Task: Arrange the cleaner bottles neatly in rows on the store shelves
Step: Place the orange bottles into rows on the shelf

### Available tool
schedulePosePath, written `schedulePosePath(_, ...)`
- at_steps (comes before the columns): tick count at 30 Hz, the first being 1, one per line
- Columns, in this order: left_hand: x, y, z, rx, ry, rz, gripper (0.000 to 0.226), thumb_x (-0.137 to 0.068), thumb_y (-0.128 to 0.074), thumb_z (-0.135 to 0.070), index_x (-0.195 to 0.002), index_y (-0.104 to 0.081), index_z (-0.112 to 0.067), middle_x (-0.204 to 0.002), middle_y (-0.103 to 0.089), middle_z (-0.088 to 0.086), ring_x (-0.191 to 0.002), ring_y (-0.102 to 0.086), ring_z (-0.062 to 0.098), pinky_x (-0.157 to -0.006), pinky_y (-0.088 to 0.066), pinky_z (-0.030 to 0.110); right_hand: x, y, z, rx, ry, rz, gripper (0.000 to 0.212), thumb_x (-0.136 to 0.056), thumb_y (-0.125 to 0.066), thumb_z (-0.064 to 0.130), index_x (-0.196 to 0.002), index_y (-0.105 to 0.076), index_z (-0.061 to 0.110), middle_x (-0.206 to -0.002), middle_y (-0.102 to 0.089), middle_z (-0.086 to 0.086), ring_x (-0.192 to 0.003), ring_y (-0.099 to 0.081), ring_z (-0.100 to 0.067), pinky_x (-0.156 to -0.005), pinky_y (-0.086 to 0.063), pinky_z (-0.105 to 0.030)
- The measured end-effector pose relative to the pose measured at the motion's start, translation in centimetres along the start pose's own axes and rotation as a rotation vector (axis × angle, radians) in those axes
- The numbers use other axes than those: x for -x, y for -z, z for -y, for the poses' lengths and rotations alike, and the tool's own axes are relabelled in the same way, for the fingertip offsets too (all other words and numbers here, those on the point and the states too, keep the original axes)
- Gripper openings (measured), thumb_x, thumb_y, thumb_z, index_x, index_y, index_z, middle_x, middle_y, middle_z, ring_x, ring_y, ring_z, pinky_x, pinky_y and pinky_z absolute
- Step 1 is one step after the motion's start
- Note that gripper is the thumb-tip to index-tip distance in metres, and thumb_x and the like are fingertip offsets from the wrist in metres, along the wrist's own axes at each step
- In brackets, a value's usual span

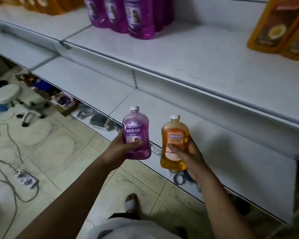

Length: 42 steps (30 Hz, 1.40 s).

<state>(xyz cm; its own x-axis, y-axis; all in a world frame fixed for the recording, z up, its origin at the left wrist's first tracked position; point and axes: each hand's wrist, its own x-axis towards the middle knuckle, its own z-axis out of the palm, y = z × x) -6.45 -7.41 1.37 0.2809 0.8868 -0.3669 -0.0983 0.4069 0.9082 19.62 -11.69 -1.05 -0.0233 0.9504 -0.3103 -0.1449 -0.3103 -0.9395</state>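
Bottles are held one to each hand, in front of the shelving and not yet set down. A small translucent purple plastic cleaner bottle with a white cap [135, 131] is clasped upright by the left hand [121, 150], with the thumb laid across its label. A small translucent orange plastic cleaner bottle with a white cap [173, 144] is clasped likewise by the right hand [190, 157]. Each grip is closed round its own bottle. Both are held above the front edge of the lower white metal shelf [223, 144], touching neither it nor each other. The step in hand is judged to be the bringing-in before placement. For the next move each bottle would need to be matched to its colour and set upright, label outward, in line. A cluster of larger purple bottles [126, 16] is seen on the upper white metal shelf [171, 54], with large orange bottles [283, 30] further right. Counted: two bottles in hand, one purple and one orange. Three purple labels are seen in front, with more behind that cannot be totalled. Two orange bottles at the right are cut off by the frame.
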Motion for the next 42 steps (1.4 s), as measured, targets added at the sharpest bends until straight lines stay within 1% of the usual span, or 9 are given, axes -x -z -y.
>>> schedulePosePath(3,2.7,2.7,-1.6,0.059,-0.103,-0.096,0.067,-0.083,-0.079,-0.021,-0.145,-0.053,-0.025,-0.126,-0.073,0.015,-0.117,-0.070,0.041,-0.095,-0.058,0.055,0.9,-4.2,2.8,0.113,0.099,0.036,0.056,-0.079,-0.088,0.035,-0.127,-0.061,0.028,-0.115,-0.076,0.005,-0.106,-0.074,-0.014,-0.094,-0.061,-0.038)
schedulePosePath(6,4.6,5.2,-3.7,0.074,-0.196,-0.126,0.076,-0.082,-0.083,-0.030,-0.150,-0.049,-0.028,-0.136,-0.068,0.018,-0.126,-0.065,0.043,-0.103,-0.053,0.060,2.2,-7.7,5.7,0.202,0.192,0.061,0.053,-0.081,-0.085,0.031,-0.127,-0.059,0.028,-0.114,-0.075,0.007,-0.106,-0.074,-0.013,-0.085,-0.060,-0.028)
schedulePosePath(11,6.6,9.7,-9.1,0.031,-0.355,-0.110,0.089,-0.071,-0.094,-0.039,-0.148,-0.051,-0.026,-0.133,-0.068,0.018,-0.123,-0.067,0.041,-0.098,-0.056,0.059,3.8,-13.3,9.7,0.164,0.305,0.001,0.057,-0.080,-0.087,0.019,-0.127,-0.058,0.027,-0.113,-0.076,0.011,-0.104,-0.075,-0.011,-0.079,-0.059,-0.021)
schedulePosePath(16,6.6,13.4,-16.0,-0.077,-0.535,-0.089,0.085,-0.071,-0.091,-0.026,-0.147,-0.052,-0.023,-0.127,-0.073,0.006,-0.117,-0.072,0.025,-0.086,-0.062,0.035,4.0,-19.0,14.0,0.198,0.427,-0.146,0.056,-0.069,-0.089,0.040,-0.120,-0.064,0.039,-0.113,-0.077,0.004,-0.102,-0.076,-0.015,-0.078,-0.061,-0.026)
schedulePosePath(19,5.3,15.0,-20.8,-0.150,-0.623,-0.060,0.078,-0.075,-0.092,-0.018,-0.143,-0.055,-0.022,-0.122,-0.075,0.003,-0.113,-0.074,0.022,-0.084,-0.063,0.032,3.3,-22.0,16.3,0.190,0.496,-0.207,0.058,-0.071,-0.088,0.038,-0.123,-0.063,0.031,-0.111,-0.078,0.003,-0.101,-0.076,-0.017,-0.078,-0.062,-0.028)
schedulePosePath(23,2.7,16.0,-26.9,-0.245,-0.759,-0.033,0.072,-0.075,-0.086,-0.019,-0.141,-0.057,-0.019,-0.124,-0.075,0.000,-0.115,-0.073,0.020,-0.089,-0.063,0.036,1.6,-25.4,19.4,0.209,0.564,-0.239,0.055,-0.067,-0.086,0.049,-0.117,-0.067,0.038,-0.111,-0.078,0.003,-0.102,-0.076,-0.016,-0.084,-0.062,-0.034)
schedulePosePath(31,-5.5,16.2,-34.8,-0.259,-0.870,0.027,0.067,-0.081,-0.082,-0.020,-0.142,-0.056,-0.015,-0.124,-0.075,0.003,-0.112,-0.075,0.022,-0.089,-0.064,0.044,-3.7,-27.0,25.5,0.195,0.686,-0.277,0.054,-0.071,-0.086,0.030,-0.121,-0.067,0.023,-0.107,-0.080,0.004,-0.097,-0.077,-0.014,-0.079,-0.061,-0.025)
schedulePosePath(36,-11.4,16.2,-36.3,-0.385,-0.870,-0.043,0.068,-0.082,-0.087,-0.018,-0.144,-0.058,-0.013,-0.121,-0.074,-0.006,-0.105,-0.074,0.013,-0.081,-0.063,0.028,-7.1,-26.3,26.4,0.175,0.690,-0.257,0.051,-0.068,-0.087,0.031,-0.116,-0.070,0.028,-0.106,-0.080,-0.001,-0.097,-0.078,-0.019,-0.079,-0.063,-0.031)
schedulePosePath(42,-15.4,16.7,-36.6,-0.480,-0.882,-0.024,0.073,-0.084,-0.087,-0.014,-0.149,-0.054,-0.015,-0.130,-0.070,-0.003,-0.113,-0.068,0.001,-0.081,-0.058,0.016,-9.3,-26.4,27.3,0.227,0.688,-0.207,0.047,-0.070,-0.086,0.029,-0.112,-0.071,0.041,-0.108,-0.080,0.001,-0.101,-0.077,-0.018,-0.081,-0.062,-0.029)
